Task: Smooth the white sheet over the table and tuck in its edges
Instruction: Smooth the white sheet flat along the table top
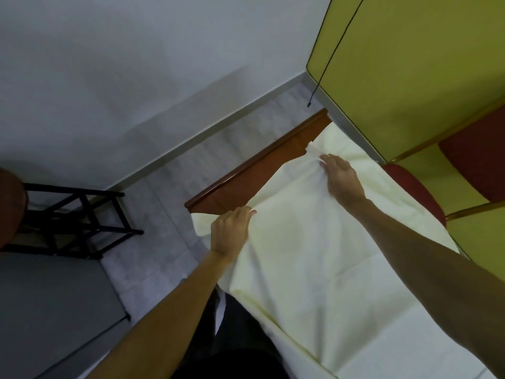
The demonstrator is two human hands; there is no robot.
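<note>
Nearest the camera, two bare forearms reach forward from the bottom of the view, with dark clothing between them. The white sheet (pixel 314 269) lies spread over the tabletop (pixel 251 173), draped over its near edge below the left forearm and creased in soft folds across the middle.

The left hand (pixel 231 233) rests at the sheet's left edge, its fingers (pixel 246 213) curled closed around a fold of the cloth, gripping it just short of the bare wood. Beyond and to the right of it, the right hand (pixel 343 179) lies on top of the sheet near the far corner; its fingers (pixel 326 160) are bent and pinch the cloth, which bunches into wrinkles right at the fingertips.

Just past both sets of fingers a strip of reddish-brown tabletop shows uncovered, with the sheet's edge running along it.

To the right of the right hand, a red chair seat (pixel 415 192) touches the side of the sheet, in front of a yellow-green wall (pixel 410 64). Far left of the left hand stands a black wooden frame (pixel 79 222) on the pale tiled floor (pixel 164 214). Beyond the fingers, a grey wall (pixel 109 77) rises, and a thin black cord (pixel 332 56) hangs down the green wall.
</note>
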